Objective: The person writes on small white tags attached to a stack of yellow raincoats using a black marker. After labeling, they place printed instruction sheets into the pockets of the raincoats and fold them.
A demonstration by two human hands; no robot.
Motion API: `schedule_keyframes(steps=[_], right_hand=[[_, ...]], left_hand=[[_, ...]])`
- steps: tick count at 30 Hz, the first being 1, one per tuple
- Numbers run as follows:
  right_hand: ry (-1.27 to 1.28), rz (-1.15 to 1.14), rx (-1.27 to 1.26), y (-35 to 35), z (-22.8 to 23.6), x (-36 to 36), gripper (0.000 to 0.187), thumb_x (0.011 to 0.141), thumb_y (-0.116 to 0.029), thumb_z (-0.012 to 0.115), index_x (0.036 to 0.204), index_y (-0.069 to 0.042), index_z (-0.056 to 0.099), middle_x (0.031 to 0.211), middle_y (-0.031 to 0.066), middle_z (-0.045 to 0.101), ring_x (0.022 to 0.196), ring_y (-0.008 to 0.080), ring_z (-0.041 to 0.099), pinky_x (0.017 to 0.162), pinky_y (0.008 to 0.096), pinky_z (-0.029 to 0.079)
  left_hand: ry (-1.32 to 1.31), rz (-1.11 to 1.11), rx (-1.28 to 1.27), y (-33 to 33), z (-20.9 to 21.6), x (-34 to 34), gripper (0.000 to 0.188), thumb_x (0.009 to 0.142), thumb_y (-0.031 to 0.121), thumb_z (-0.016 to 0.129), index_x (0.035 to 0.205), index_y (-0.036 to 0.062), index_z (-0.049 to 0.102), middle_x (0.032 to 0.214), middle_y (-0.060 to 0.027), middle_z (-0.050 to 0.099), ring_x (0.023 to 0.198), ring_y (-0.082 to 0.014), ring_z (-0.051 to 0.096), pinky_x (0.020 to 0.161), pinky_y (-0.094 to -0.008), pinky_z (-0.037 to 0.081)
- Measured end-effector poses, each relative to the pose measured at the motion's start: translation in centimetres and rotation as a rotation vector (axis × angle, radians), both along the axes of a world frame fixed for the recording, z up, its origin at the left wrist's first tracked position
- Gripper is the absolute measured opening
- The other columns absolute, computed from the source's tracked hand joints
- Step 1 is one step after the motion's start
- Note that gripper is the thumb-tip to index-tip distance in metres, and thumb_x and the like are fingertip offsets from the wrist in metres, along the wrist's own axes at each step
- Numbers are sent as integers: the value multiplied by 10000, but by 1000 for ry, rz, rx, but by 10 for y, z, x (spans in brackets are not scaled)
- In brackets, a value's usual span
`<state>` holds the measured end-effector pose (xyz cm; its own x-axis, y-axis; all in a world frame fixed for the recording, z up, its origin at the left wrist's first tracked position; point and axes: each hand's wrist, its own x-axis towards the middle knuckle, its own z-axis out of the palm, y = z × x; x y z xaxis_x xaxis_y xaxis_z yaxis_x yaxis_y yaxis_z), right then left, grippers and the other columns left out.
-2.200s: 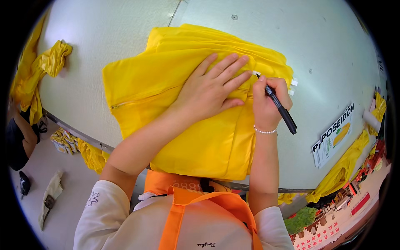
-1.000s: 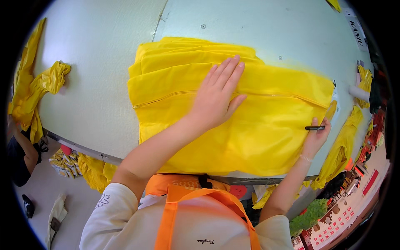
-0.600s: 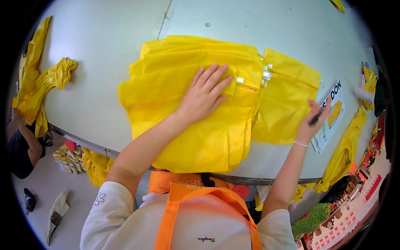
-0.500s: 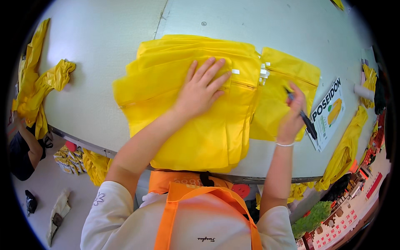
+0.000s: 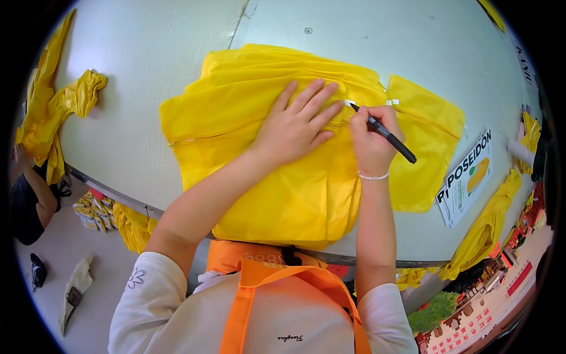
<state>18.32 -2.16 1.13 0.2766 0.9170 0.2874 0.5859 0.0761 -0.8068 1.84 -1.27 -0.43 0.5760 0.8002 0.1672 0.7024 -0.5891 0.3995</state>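
My left hand [image 5: 298, 121] lies flat with spread fingers on a fanned pile of yellow fabric pieces [image 5: 265, 200], each crossed by a zipper. My right hand [image 5: 375, 141] grips a black marker pen [image 5: 392, 140], its tip at a small white label [image 5: 349, 103] beside my left fingertips. Whether the tip touches the label I cannot tell. To the right of the pile lies another yellow zippered piece [image 5: 421, 171], with small white labels [image 5: 392, 102] at its upper left corner.
Printed cards [image 5: 469, 174] lie on the pale table [image 5: 147, 59] at the right. Crumpled yellow fabric [image 5: 79, 109] sits at the left edge, where another person's arm [image 5: 41, 192] shows. More yellow fabric [image 5: 486, 230] hangs at the right edge. Packages [image 5: 94, 212] stand on the floor.
My right hand has moved left with the marker, from over the right-hand piece to the label on the pile. My left hand stays pressed on the pile.
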Motion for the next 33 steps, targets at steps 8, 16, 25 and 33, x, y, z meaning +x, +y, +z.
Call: schedule_keyframes(steps=[8, 16, 25, 33], right_hand=[[-82, -5, 44, 3, -9, -1, 168, 733, -15, 692, 675, -47, 538, 525, 29, 502, 444, 89, 470, 432, 225, 392], [-42, 43, 1, 2, -8, 3, 171, 732, -12, 687, 675, -41, 528, 549, 36, 512, 459, 95, 483, 446, 234, 404], [-282, 120, 89, -51, 2, -7, 247, 822, -19, 625, 1065, -45, 589, 858, 106, 637, 720, 289, 557, 646, 364, 445], [113, 13, -219, -84, 39, -8, 290, 770, 65, 613, 1003, -46, 482, 887, 89, 480, 860, 240, 478, 793, 331, 405]], left_hand=[[5, 2, 9, 1, -1, -1, 533, 809, 384, 623, 1303, 212, 522, 1435, -38, 406, 1341, -211, 345, 1087, -478, 234], [5, 1, 5, 0, -1, 0, 512, 809, 373, 625, 1283, 201, 542, 1437, -41, 405, 1343, -212, 344, 1089, -479, 231], [-295, -45, -21, 0, -7, -11, 535, 916, 436, 484, 1313, 77, 473, 1422, -125, 413, 1322, -299, 376, 1087, -491, 244], [-687, -81, 81, 0, 18, -4, 571, 954, 482, 389, 1323, 49, 444, 1364, -186, 455, 1245, -384, 439, 1043, -495, 314]])
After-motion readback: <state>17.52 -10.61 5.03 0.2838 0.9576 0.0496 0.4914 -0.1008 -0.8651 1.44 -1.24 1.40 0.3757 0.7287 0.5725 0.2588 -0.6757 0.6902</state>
